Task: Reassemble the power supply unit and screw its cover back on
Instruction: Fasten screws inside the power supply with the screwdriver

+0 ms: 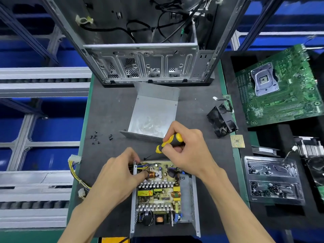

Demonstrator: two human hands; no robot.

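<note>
Head view, steeply down, close over bench (108, 109)

Cover (154, 113) behind power supply unit (163, 195); screws (98, 136) left of cover; fan (221, 121) right.

left hand (119, 174) fingers curled and pinching, right hand (185, 148) fist-gripped, both forearms extended forward

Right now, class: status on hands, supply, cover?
Right hand grips screwdriver. Left hand holds open power supply unit by its far-left corner. Cover off, behind. Loose screws left.
</note>
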